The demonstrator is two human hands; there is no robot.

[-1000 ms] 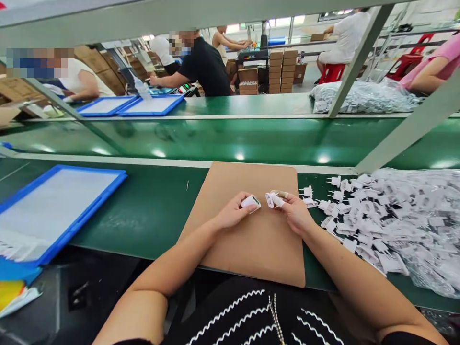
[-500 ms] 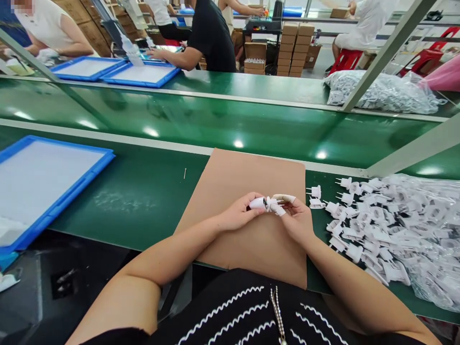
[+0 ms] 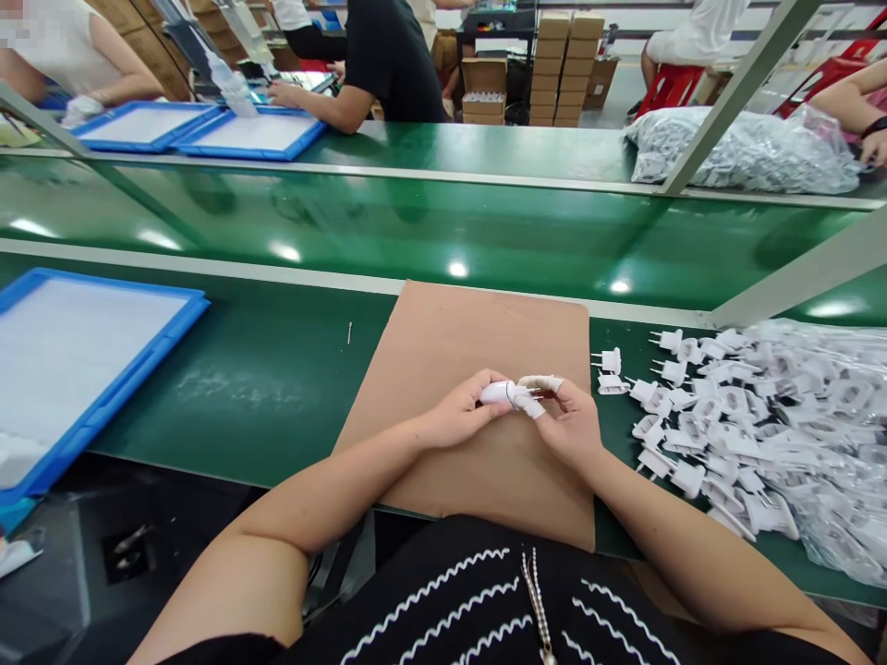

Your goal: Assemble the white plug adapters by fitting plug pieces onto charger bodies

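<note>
Above a brown cardboard sheet [image 3: 478, 332], my left hand [image 3: 461, 411] is closed around a rounded white charger housing [image 3: 494, 392]. My right hand [image 3: 574, 420], its thumb and finger wrapped in white tape, pinches a white two-pin plug end [image 3: 525, 394] against the housing. The metal pins point right, between the taped fingertips. A thin dark line runs where the two white parts meet; whether they are fully joined I cannot tell. To the right lies a heap of similar white plug ends [image 3: 721, 416], several spilling from a clear plastic bag [image 3: 845, 406].
A blue-rimmed tray [image 3: 149, 356] lies at left on the green bench [image 3: 263, 369], with a small pin-like piece [image 3: 349, 332] nearer the cardboard. Across the divider are more blue trays [image 3: 253, 148], a stuffed plastic bag [image 3: 741, 148] and co-workers. A metal post [image 3: 796, 268] slants at right.
The plug end has come closer against the housing, narrowing the dark gap between them. The camera view has tilted slightly down. At the far right a co-worker's arm has appeared.
</note>
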